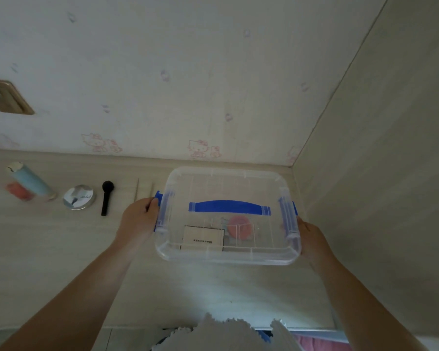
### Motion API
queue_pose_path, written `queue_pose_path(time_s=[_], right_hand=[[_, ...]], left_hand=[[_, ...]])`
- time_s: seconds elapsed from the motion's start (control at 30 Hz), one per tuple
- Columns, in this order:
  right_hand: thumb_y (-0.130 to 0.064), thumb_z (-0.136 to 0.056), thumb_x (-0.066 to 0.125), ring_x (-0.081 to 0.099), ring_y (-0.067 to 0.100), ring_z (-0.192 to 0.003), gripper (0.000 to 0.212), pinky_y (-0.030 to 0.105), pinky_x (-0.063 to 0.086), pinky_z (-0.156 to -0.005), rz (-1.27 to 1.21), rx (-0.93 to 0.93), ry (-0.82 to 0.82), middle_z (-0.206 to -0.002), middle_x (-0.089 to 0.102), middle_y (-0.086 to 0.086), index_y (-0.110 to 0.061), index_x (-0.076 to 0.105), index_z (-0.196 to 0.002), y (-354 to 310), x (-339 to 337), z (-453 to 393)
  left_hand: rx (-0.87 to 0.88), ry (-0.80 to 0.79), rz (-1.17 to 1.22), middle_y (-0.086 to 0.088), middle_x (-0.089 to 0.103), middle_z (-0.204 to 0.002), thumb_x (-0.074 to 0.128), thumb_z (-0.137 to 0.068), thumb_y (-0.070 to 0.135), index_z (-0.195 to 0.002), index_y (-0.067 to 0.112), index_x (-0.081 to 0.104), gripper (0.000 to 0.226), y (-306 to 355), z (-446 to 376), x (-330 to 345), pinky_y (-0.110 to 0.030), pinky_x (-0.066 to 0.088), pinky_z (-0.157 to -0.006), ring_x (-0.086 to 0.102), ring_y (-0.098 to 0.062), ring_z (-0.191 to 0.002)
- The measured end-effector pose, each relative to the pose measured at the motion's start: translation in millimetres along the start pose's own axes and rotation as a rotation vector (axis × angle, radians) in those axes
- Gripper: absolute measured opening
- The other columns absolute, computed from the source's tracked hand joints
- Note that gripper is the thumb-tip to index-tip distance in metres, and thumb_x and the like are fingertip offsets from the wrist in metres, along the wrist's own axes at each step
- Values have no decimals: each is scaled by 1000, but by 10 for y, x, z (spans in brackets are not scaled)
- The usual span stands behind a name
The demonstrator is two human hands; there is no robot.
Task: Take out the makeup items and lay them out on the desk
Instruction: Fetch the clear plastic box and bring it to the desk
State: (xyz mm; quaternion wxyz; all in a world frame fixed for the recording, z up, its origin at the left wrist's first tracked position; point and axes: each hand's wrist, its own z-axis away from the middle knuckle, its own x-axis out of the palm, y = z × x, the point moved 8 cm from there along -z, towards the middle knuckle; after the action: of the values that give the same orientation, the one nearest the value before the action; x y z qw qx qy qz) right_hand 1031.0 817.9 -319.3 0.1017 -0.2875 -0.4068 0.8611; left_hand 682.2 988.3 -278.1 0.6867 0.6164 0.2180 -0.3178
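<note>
A person grips a clear plastic storage box (228,216) from both sides at the centre right of the frame, its lid on and a blue carry handle (230,206) running across the top. The left hand (138,220) is closed around the box's left end, thumb resting on the blue latch (157,198); the right hand (312,240) is pressed against the right end, its fingers hidden behind the box so their grip cannot be fully judged. Through the lid, a white card-like box (203,238) and a round pink item (238,226) show in the near part of the container. On the pale wood-grain desk (61,244) to the left, a row of makeup items lies set out: a light blue tube (32,182) at far left with a blurred pink-red object (19,191) beside it, a round silver compact (78,197), a black brush (106,197), and two thin pale sticks (137,190) just beside the left latch.
</note>
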Motion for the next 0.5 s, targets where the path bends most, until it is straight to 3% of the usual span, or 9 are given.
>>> queue_pose_path(time_s=[0.07, 0.13, 0.2, 0.27, 0.33, 0.4, 0.5], right_hand=[[-30, -101, 37, 59, 23, -71, 38, 27, 44, -59, -4, -15, -5, -82, 63, 13, -3, 65, -96, -42, -13, 13], [-23, -100, 39, 59, 23, -71, 32, 28, 46, -63, -3, -65, -1, -81, 62, 12, -4, 64, -95, -109, -31, 32], [-22, -100, 39, 62, 25, -86, 31, 32, 48, -77, 54, -157, 49, -96, 63, 10, -6, 60, -116, -185, -91, 67], [-23, -100, 40, 58, 22, -108, 36, 31, 43, -92, 122, -282, 152, -120, 60, 7, -13, 52, -132, -269, -212, 161], [-23, -99, 42, 50, 10, -116, 38, 25, 36, -97, 102, -397, 195, -130, 52, -2, -19, 46, -137, -351, -288, 329], [-23, -97, 46, 42, 4, -118, 44, 22, 31, -97, 117, -476, 132, -131, 43, -11, -24, 40, -141, -360, -262, 490], [-26, -88, 61, 32, 0, -126, 65, 22, 26, -100, 257, -527, -27, -137, 31, -20, -34, 26, -143, -240, -99, 649]], left_hand=[[-59, -52, 105, -21, 67, -79, 38, -97, 26, -87, -2, 64, 40, -122, 22, 69, -44, 52, -69, 63, -38, -75], [-105, -89, 198, -13, 69, -98, 40, -97, 25, -109, 11, 66, 32, -135, 65, 104, -43, 53, -82, 65, -32, -88], [-100, -59, 257, -2, 62, -112, 42, -98, 22, -131, 16, 53, 36, -118, 102, 61, -37, 47, -92, 60, -22, -103], [-5, 40, 283, 1, 59, -118, 43, -99, 22, -135, 13, 49, 37, -80, 184, -72, -35, 42, -100, 55, -18, -115], [107, 95, 269, 3, 56, -129, 45, -98, 29, -134, 15, 51, 39, -37, 351, -184, -21, 38, -99, 51, -7, -118], [206, 30, 244, 13, 51, -133, 49, -92, 43, -136, 25, 48, 48, 4, 559, -159, -8, 32, -92, 46, 9, -116], [273, -111, 189, 19, 38, -142, 55, -85, 51, -136, 44, 33, 56, 25, 791, -7, -13, 40, -92, 40, 20, -112]])
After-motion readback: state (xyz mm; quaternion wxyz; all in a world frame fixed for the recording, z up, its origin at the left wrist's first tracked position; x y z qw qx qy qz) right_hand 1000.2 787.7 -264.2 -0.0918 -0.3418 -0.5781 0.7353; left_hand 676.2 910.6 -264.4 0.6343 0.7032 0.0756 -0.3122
